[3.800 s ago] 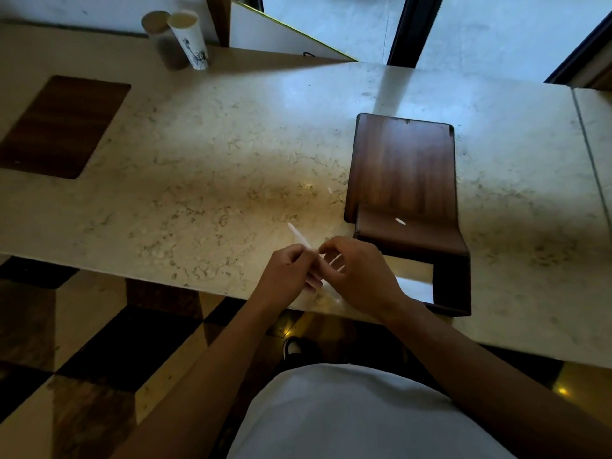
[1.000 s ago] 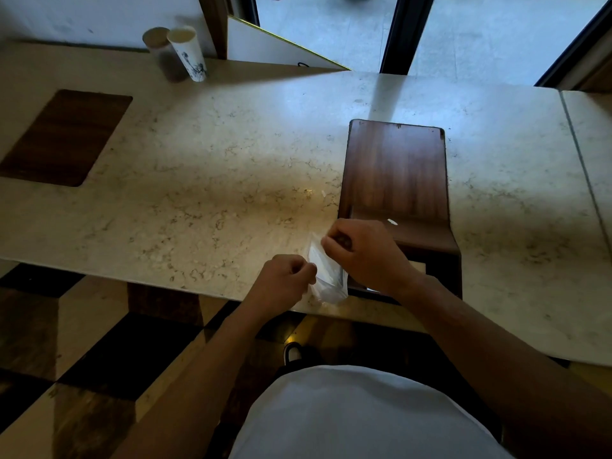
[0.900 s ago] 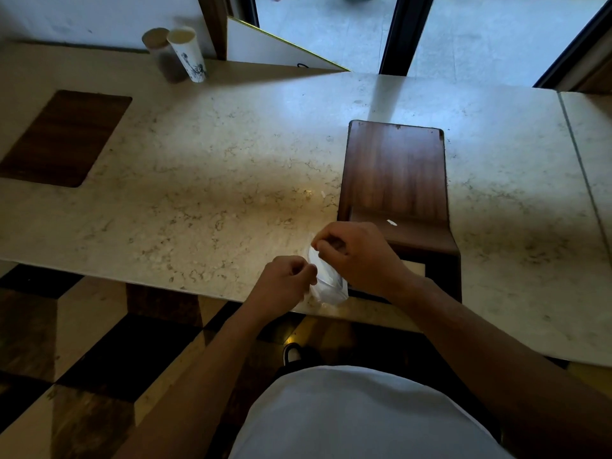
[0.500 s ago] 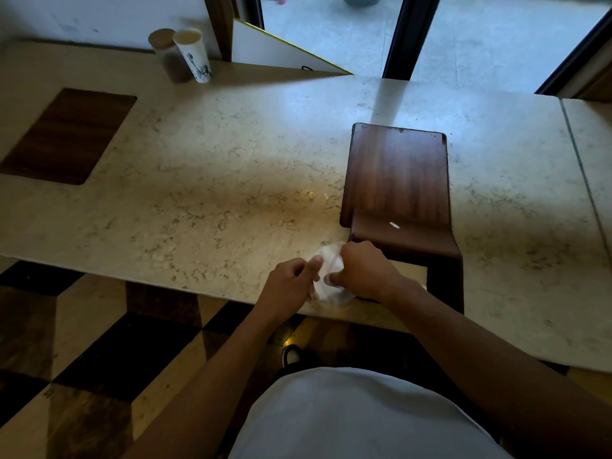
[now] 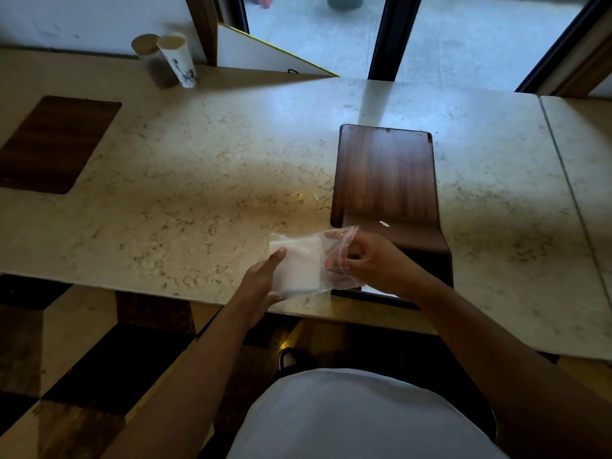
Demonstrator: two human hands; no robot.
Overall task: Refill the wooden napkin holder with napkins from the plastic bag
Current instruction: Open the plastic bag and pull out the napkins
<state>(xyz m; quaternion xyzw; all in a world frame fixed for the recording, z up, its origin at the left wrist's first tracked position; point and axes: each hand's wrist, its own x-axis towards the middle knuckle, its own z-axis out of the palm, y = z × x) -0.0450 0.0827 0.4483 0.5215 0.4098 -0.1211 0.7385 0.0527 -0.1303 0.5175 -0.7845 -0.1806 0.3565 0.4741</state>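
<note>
A pale marble bench (image 5: 198, 180) runs under a window, with two paper cups (image 5: 172, 58) at its far edge and a chequered floor below; near the front edge stands the wooden napkin holder (image 5: 384, 173), dark and, as far as can be seen, bare on top; just left of it the clear plastic bag (image 5: 334, 256) hangs over the bench with a white stack of napkins (image 5: 298, 263) inside; the left hand (image 5: 261, 283) cups the stack's left side, fingers closed around it; the right hand (image 5: 371, 263) pinches the bag's loose open end; by my judgement the refill is barely begun: the napkins must still come out of the bag and go into the holder
</note>
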